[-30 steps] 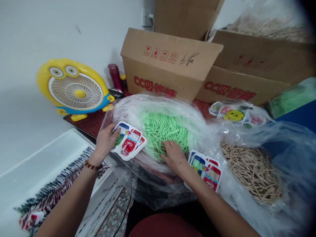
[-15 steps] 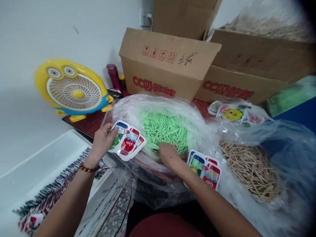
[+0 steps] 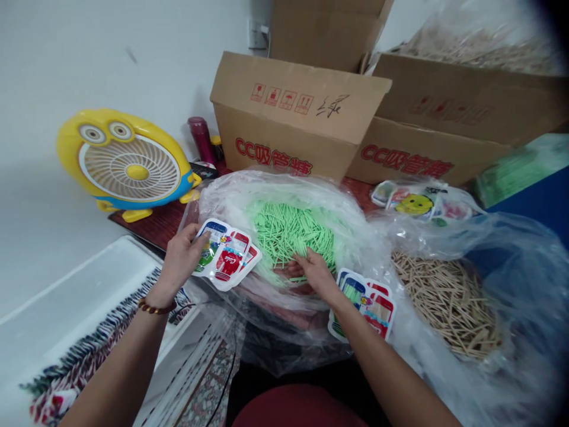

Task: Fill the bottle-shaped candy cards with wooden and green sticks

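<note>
My left hand (image 3: 184, 252) is closed on the left edge of a few overlapping printed pouches (image 3: 229, 261), with red cola and green-and-blue cup pictures, its thumb on top. My right hand (image 3: 313, 270) is down in an open clear plastic bag (image 3: 222, 193), fingers curled around some thin green sticks (image 3: 284, 228) at the near side of the pile. How many it holds I cannot tell. Under my right forearm lies another small stack of the same pouches (image 3: 377, 311), partly covered by the arm.
To the right, another plastic bag holds tan sticks (image 3: 448, 302). Behind stand cardboard boxes (image 3: 288, 112), and more pouches (image 3: 415, 204) in plastic. A yellow fan (image 3: 137, 172) and a dark red bottle (image 3: 201, 139) stand at left. A white foam box (image 3: 84, 296) with rows of pouches is at lower left.
My right hand has lifted and turned in the green sticks, and its fingers and some gathered sticks now show. The left hand keeps the pouches in place. The view has shifted slightly.
</note>
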Demonstrator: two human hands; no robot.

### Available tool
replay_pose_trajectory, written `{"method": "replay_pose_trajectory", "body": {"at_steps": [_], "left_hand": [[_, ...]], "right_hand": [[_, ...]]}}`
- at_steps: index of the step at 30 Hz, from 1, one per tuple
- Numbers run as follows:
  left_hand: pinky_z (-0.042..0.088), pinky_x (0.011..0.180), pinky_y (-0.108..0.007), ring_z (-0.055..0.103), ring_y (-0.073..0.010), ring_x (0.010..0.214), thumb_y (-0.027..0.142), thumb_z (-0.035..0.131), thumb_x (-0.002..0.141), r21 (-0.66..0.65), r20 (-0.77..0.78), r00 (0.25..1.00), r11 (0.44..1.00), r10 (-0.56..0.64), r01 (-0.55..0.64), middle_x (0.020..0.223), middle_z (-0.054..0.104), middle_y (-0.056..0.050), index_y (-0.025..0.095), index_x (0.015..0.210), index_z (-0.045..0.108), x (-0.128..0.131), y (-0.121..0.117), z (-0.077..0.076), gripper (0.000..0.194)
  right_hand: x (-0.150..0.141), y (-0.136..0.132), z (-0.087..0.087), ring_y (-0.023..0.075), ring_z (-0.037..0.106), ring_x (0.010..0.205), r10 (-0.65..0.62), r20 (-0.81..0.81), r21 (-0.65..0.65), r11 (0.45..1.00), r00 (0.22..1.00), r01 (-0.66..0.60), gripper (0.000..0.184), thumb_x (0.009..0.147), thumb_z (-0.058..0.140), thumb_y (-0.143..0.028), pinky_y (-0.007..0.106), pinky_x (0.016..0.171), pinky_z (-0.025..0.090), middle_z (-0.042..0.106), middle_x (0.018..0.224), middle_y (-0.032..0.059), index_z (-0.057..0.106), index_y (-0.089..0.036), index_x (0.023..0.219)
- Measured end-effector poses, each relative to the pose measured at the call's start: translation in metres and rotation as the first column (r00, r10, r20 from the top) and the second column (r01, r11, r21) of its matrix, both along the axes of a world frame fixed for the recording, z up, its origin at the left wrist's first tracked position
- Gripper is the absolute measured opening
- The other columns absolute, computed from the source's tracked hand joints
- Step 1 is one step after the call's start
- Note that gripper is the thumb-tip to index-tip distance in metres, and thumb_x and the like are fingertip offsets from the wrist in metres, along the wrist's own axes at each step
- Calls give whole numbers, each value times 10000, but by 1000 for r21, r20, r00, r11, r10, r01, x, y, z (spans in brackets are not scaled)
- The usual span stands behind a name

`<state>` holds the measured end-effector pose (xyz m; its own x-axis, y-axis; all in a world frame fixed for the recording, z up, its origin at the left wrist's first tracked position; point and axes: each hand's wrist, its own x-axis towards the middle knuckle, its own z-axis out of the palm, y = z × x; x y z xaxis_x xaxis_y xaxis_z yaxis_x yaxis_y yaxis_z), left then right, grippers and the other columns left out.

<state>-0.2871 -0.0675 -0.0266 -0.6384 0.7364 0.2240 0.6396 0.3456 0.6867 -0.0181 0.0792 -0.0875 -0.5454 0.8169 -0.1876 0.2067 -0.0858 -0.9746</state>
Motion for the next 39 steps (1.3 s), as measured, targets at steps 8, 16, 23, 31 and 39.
{"method": "replay_pose_trajectory", "body": {"at_steps": [8,16,23,31,39], "left_hand": [[452,583,-259,599,-186,655,421,560,816,-27,43,999,1000,-5,6,754,677,-21,175,888,636,1,1,0,267],[425,517,-223,560,-141,574,393,646,755,98,249,968,995,-44,20,685,643,12,183,800,626,3,3,3,216],[383,472,-208,512,-118,513,417,659,748,175,313,948,985,-51,-5,629,603,38,187,772,627,4,0,11,234],[421,613,-261,630,-200,723,431,538,850,-81,-236,970,994,54,-75,840,712,-67,181,880,740,-10,13,-14,323],[466,840,-300,643,-232,961,351,482,901,111,-377,920,991,107,-70,1062,707,-95,186,1056,715,-9,15,-16,325]], "right_hand": [[1,-16,10,186,640,658,-62,-239,-136,990,969,30,248,785,579,-440,337,589,529,682,948,33,566,-222,900],[2,-23,2,146,555,654,72,-99,161,985,992,-56,155,859,509,-333,254,615,414,646,740,-12,603,-210,862],[-3,-25,4,164,582,680,37,-89,169,985,995,-22,241,845,542,-421,269,630,432,667,747,3,623,-203,784],[-7,-14,2,166,594,611,-4,-132,25,1000,991,8,242,800,582,-435,275,559,448,655,682,-6,602,-199,751],[-6,-20,8,143,618,602,-19,-311,-126,992,950,-21,218,775,634,-428,231,470,438,667,804,-14,561,-226,813]]}}
